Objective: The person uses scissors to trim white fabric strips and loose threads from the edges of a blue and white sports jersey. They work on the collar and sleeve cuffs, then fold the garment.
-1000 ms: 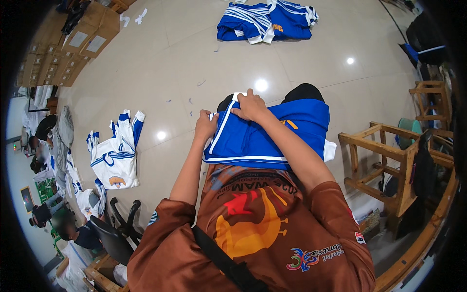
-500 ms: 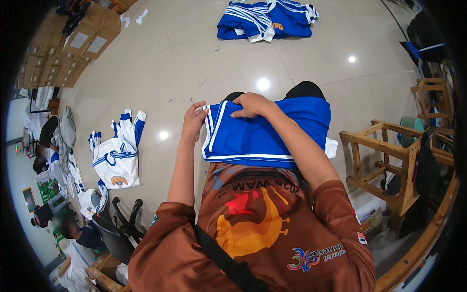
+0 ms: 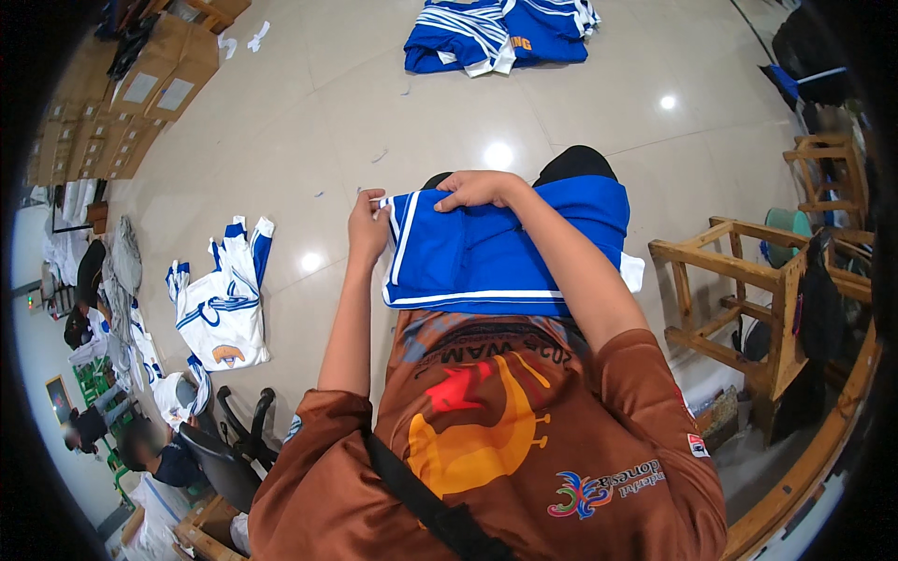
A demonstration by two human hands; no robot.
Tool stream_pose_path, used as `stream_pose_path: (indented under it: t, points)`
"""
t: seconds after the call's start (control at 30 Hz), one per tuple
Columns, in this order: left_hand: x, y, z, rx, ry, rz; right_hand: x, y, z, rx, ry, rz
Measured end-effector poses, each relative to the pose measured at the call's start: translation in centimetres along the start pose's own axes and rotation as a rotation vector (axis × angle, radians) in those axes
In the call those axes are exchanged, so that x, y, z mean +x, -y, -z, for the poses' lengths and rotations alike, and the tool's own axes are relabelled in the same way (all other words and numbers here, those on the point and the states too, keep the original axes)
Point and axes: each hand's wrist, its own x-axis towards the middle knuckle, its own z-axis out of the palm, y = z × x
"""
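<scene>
Across my lap lies a blue garment (image 3: 514, 252) with white stripes along its edges, folded into layers. My left hand (image 3: 369, 224) pinches its white-trimmed left edge at the far corner, thumb against fingers. A little to the right, my right hand (image 3: 479, 192) grips the far edge of the cloth, with the thumb on top and the other fingers out of sight beneath. My right forearm lies over the right part of the garment, and a white piece of cloth (image 3: 632, 274) sticks out beyond it.
Blue and white garments (image 3: 496, 42) are piled on the tiled floor ahead. A white garment (image 3: 224, 304) lies at left, near an office chair (image 3: 220, 453). Cardboard boxes (image 3: 164, 70) stack far left. Wooden stools (image 3: 739, 280) stand at right. People (image 3: 159, 449) sit at lower left.
Both hands keep hold of the blue garment's edge with only slight shifts of the fingers. The whole view has moved a little.
</scene>
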Motion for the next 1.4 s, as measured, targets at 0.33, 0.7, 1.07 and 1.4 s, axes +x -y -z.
stream_pose_path:
  t: [0.33,0.7,1.07,1.4]
  points:
    - [-1.8,-1.4,-8.7,0.264,0.419,-0.375,-2.4,-2.3,-1.2,-0.499,-0.526,-0.038]
    - [-2.6,-8.8,-6.6,0.097,0.397,-0.628,-29.2,-4.6,0.3,-0.492,-0.951,-0.134]
    - [-4.3,-12.3,-8.3,0.182,0.317,-0.901,-29.7,-8.2,-2.7,-0.674,-1.375,0.023]
    - [-5.0,-11.3,-7.7,0.130,0.427,-0.886,-30.4,-11.1,-4.3,-0.394,-1.324,-0.014]
